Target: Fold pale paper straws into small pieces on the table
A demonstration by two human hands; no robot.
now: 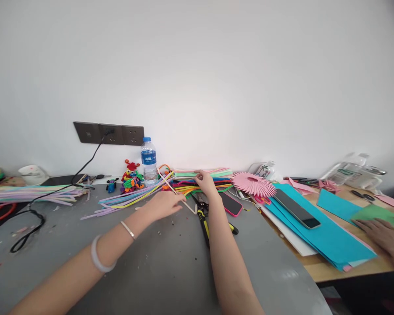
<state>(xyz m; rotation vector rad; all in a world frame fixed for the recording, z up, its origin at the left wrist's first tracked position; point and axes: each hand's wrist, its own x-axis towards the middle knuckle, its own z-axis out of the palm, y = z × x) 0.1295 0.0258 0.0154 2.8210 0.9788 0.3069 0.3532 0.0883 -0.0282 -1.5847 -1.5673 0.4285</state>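
Note:
My left hand is closed on a bent white pipe cleaner, whose far end rises toward the bottle and whose other end hooks near the pliers. My right hand reaches to the coloured pipe cleaners by the wall, its fingers curled down over them; what lies between the fingertips is hidden. A pale pink, white and green bundle of pipe cleaners lies just behind that hand. Yellow-and-black pliers rest partly under my right forearm. Lilac, blue and yellow pipe cleaners spread out left of my left hand.
A water bottle stands beside colourful pipe-cleaner figures. A pink-edged phone and a pink pleated paper ring lie to the right. Another phone rests on blue paper. A co-worker's hand touches green paper. A black cable crosses the left.

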